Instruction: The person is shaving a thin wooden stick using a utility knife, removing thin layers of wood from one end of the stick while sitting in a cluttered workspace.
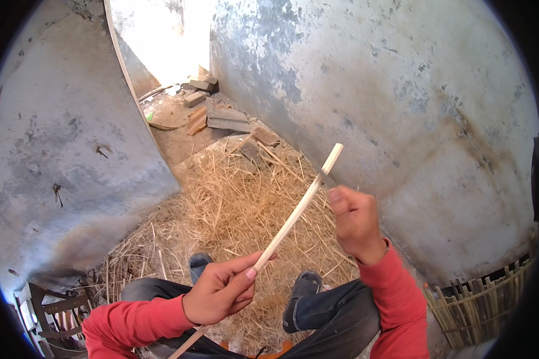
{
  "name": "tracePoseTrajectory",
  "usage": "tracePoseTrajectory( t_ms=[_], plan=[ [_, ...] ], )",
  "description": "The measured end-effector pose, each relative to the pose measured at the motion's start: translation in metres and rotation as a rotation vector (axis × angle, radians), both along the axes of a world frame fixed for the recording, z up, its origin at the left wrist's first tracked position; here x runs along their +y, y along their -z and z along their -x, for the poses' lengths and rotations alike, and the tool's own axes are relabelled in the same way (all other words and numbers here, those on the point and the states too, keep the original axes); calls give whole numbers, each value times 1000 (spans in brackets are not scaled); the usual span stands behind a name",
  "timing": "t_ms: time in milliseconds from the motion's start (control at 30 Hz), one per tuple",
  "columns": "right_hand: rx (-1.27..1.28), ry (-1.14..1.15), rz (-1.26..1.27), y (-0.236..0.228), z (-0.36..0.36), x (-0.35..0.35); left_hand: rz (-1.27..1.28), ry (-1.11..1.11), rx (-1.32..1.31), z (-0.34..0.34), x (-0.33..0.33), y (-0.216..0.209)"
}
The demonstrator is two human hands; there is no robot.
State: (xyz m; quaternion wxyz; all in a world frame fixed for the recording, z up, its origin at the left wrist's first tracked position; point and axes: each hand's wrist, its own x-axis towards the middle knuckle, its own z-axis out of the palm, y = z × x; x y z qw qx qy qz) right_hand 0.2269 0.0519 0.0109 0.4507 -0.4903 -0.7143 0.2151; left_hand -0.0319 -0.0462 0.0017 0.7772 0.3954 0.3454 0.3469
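Dark blade [323, 176] meets pale stick [290, 220]
Left hand [219, 289] grips the stick, which slants toward one o'clock; right hand [356, 220], fingers curled closed, holds the blade.

stick [294, 215]: btm end cut off, part hid. by L hand [218, 291] | dark tool [323, 175]: mostly hid., R hand [356, 221]

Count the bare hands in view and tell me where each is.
2. The left hand, below centre, grips the pale strip; the right hand, right of the strip's upper part, is closed around what looks like a thin blade.
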Motion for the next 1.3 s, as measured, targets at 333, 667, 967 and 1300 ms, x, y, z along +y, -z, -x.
tracePoseTrajectory(
  t_ms=[333, 667, 967, 1300],
  plan=[
    [-409, -124, -300, 14, 22, -12, -45, -34, 31, 4, -1, -1],
    [-116, 440, -157, 9, -49, 49, 88, 116, -41, 5, -23, 0],
    [184, 56, 13, 9, -24, 14, 50, 39, -41, 11, -5, -5],
    [-138, -188, 67, 11, 13, -13, 59, 3, -9, 8, -4, -5]
  ],
)
